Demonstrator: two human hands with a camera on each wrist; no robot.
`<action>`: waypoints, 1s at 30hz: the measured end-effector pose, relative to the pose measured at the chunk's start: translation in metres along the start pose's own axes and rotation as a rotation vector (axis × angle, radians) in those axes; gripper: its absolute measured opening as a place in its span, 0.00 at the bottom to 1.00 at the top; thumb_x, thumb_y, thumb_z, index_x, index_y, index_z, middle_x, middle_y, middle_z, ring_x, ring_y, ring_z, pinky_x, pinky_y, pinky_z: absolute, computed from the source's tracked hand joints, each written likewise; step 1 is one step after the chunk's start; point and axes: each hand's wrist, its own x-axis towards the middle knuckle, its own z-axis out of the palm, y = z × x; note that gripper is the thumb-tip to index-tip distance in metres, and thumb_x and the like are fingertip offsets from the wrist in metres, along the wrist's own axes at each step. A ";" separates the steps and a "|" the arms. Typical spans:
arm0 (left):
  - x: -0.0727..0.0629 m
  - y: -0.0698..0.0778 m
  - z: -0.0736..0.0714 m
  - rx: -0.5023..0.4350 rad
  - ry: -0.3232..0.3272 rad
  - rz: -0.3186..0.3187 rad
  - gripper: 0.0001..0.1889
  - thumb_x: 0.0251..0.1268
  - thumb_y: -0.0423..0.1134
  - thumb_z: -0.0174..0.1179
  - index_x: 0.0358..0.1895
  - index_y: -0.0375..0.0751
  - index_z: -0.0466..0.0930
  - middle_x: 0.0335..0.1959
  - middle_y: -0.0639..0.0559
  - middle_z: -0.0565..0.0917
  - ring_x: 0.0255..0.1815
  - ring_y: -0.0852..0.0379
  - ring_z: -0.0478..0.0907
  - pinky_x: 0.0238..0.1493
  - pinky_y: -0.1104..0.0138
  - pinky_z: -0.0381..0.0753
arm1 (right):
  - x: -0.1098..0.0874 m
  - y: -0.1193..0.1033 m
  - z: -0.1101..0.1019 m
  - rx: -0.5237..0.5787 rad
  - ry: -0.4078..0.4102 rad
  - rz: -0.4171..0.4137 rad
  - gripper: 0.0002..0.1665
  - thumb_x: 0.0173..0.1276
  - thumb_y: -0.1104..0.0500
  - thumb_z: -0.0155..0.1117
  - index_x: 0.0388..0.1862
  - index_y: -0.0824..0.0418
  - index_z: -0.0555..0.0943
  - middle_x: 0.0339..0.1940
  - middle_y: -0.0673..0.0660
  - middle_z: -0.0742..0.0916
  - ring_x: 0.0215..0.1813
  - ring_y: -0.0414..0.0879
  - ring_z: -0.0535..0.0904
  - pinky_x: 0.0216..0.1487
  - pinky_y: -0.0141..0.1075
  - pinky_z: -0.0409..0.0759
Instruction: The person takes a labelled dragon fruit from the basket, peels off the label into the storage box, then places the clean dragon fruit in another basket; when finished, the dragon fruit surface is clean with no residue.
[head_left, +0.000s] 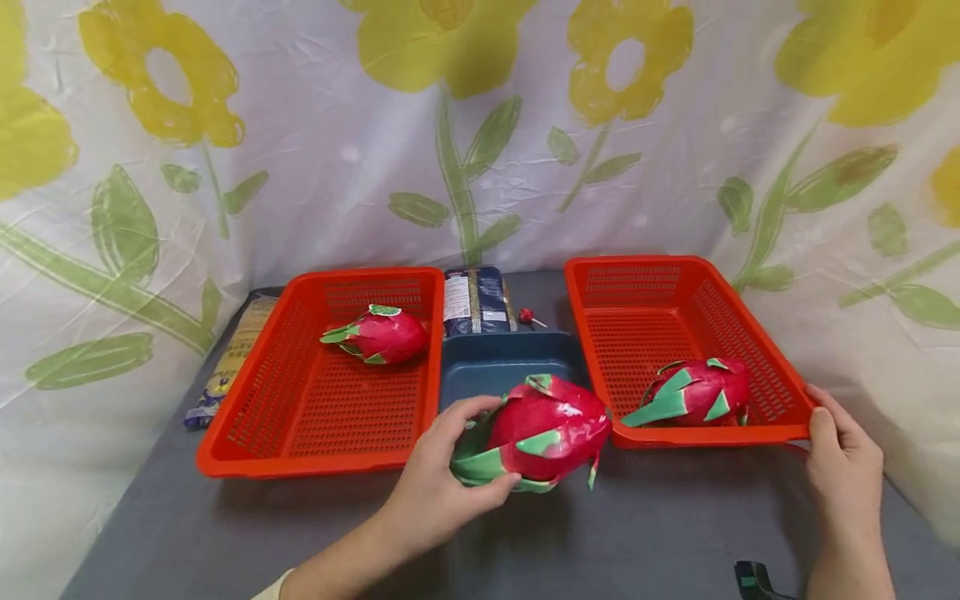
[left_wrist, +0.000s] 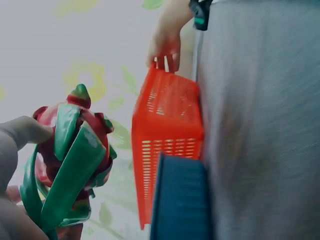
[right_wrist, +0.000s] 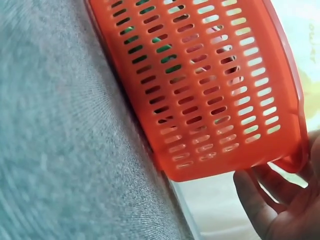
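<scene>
My left hand (head_left: 438, 479) grips a pink dragon fruit (head_left: 555, 425) with green leaf tips, its thumb in front and its fingers behind. The fruit is held up in front of a blue tray (head_left: 517, 367); in the left wrist view its green leaves (left_wrist: 72, 170) face the camera. At the near right corner of the right red basket (head_left: 622, 333), my right hand (head_left: 847, 467) pinches the rim between thumb and fingers. A second dragon fruit (head_left: 708, 392) lies at that basket's near side. Another dragon fruit (head_left: 393, 337) lies in the left red basket (head_left: 322, 458).
Behind the blue tray lie a dark blue printed pack (head_left: 476, 302) and a small red lollipop (head_left: 527, 316). A yellow bag (head_left: 240, 354) lies left of the left basket. Near the front right is a small black object (head_left: 752, 577). A flowered curtain (head_left: 315, 167) hangs behind the grey table (head_left: 637, 525).
</scene>
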 end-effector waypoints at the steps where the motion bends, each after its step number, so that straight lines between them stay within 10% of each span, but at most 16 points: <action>1: 0.008 0.002 0.001 0.003 0.010 0.006 0.41 0.48 0.38 0.81 0.68 0.54 0.72 0.62 0.62 0.77 0.60 0.57 0.74 0.47 0.63 0.86 | 0.000 0.000 0.002 0.023 0.005 0.004 0.26 0.80 0.52 0.53 0.74 0.49 0.76 0.65 0.48 0.80 0.42 0.28 0.81 0.35 0.18 0.78; 16: 0.144 0.031 0.062 -0.196 0.080 -0.054 0.35 0.58 0.40 0.75 0.69 0.47 0.71 0.61 0.51 0.78 0.59 0.53 0.74 0.45 0.63 0.86 | 0.001 0.008 0.001 0.128 0.097 0.029 0.23 0.79 0.54 0.54 0.68 0.50 0.82 0.61 0.48 0.82 0.40 0.31 0.82 0.31 0.21 0.80; 25: 0.223 0.014 0.116 0.182 0.020 -0.100 0.35 0.57 0.47 0.75 0.69 0.47 0.72 0.58 0.55 0.80 0.53 0.58 0.76 0.44 0.67 0.81 | 0.003 0.007 0.008 0.132 0.091 -0.021 0.22 0.79 0.55 0.55 0.67 0.53 0.82 0.59 0.49 0.83 0.41 0.32 0.83 0.33 0.21 0.81; 30: 0.245 -0.002 0.146 0.424 -0.061 -0.101 0.37 0.56 0.50 0.76 0.68 0.49 0.72 0.55 0.55 0.80 0.53 0.58 0.73 0.43 0.66 0.80 | 0.002 0.011 0.006 0.122 0.088 -0.022 0.22 0.79 0.54 0.55 0.67 0.54 0.82 0.59 0.49 0.83 0.41 0.32 0.83 0.33 0.22 0.81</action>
